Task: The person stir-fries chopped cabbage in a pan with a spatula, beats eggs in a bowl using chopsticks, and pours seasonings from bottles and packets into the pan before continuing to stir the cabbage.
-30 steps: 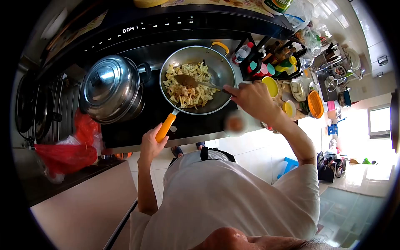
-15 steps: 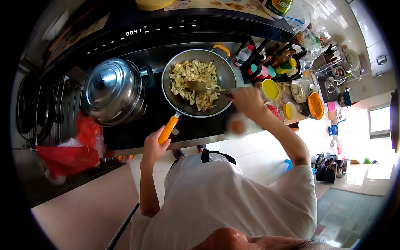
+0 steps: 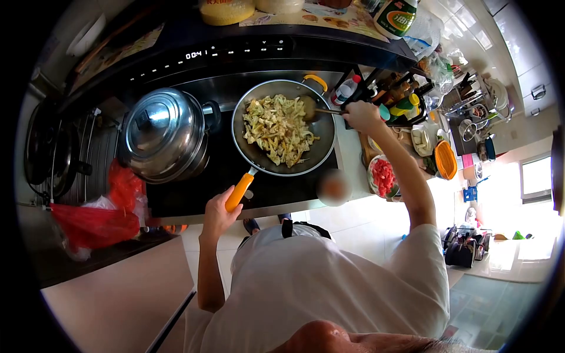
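Note:
My left hand (image 3: 221,210) is closed around the orange handle (image 3: 239,192) of a wide frying pan (image 3: 247,143) on the black cooktop. Pale yellow-brown chopped food, perhaps cauliflower (image 3: 276,129), lies heaped in the pan's middle and left. My right hand (image 3: 363,116) grips the handle of a spatula (image 3: 310,109), whose broad end is inside the pan at the upper right, beside the food. The fingers of that hand are partly turned away from view.
A lidded steel pot (image 3: 162,132) stands left of the pan. To the right are a plate of chopped red food (image 3: 383,176), an orange basket (image 3: 445,159), and a bottle with a red cap (image 3: 346,89) among other bottles. A red plastic bag (image 3: 97,222) hangs at the left.
My right hand has moved up and right, drawing the spatula from the middle of the food to the pan's right side. My left hand keeps its hold on the handle.

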{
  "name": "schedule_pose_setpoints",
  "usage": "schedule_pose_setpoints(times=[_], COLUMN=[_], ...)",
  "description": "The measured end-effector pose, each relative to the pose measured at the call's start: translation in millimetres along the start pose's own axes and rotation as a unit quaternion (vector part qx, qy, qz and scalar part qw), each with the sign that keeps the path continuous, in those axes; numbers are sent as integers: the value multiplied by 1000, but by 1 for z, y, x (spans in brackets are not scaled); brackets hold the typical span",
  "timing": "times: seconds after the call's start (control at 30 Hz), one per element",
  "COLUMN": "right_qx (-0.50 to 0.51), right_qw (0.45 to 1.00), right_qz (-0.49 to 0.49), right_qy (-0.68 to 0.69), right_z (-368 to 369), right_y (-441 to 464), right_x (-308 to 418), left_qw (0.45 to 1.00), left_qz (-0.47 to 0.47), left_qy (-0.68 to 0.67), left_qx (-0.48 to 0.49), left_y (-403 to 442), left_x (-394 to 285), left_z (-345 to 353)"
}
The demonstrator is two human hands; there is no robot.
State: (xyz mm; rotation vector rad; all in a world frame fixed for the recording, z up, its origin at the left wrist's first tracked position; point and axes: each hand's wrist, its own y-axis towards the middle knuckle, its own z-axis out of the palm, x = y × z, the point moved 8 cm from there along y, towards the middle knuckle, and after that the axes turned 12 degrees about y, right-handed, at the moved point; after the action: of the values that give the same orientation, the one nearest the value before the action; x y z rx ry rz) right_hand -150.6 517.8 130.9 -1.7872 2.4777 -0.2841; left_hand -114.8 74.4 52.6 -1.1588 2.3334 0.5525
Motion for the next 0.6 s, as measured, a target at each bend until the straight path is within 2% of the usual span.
schedule_pose_setpoints(times=[0.07,0.17,0.27,0.37,0.47,0.6], right_qx=[-9,-8,-9,-71,-88,-94], right_qw=[999,991,981,960,955,970], right_qz=[-30,-124,-192,-268,-279,-209], right_qy=[35,55,-17,-39,-53,-82], right_z=[12,5,-11,-25,-51,-62], right_y=[25,29,6,-32,-78,-80], right_x=[16,52,79,85,84,51], left_qw=[1000,1000,1000,1000,1000,1000], left_qz=[4,2,-5,-3,-7,-6], left_qy=[1,0,-7,-8,-12,-1], left_qx=[-2,0,7,4,2,5], left_y=[0,0,0,1,1,1], left_x=[-1,-1,-2,-3,-3,-2], left_z=[0,0,-1,-2,-2,-2])
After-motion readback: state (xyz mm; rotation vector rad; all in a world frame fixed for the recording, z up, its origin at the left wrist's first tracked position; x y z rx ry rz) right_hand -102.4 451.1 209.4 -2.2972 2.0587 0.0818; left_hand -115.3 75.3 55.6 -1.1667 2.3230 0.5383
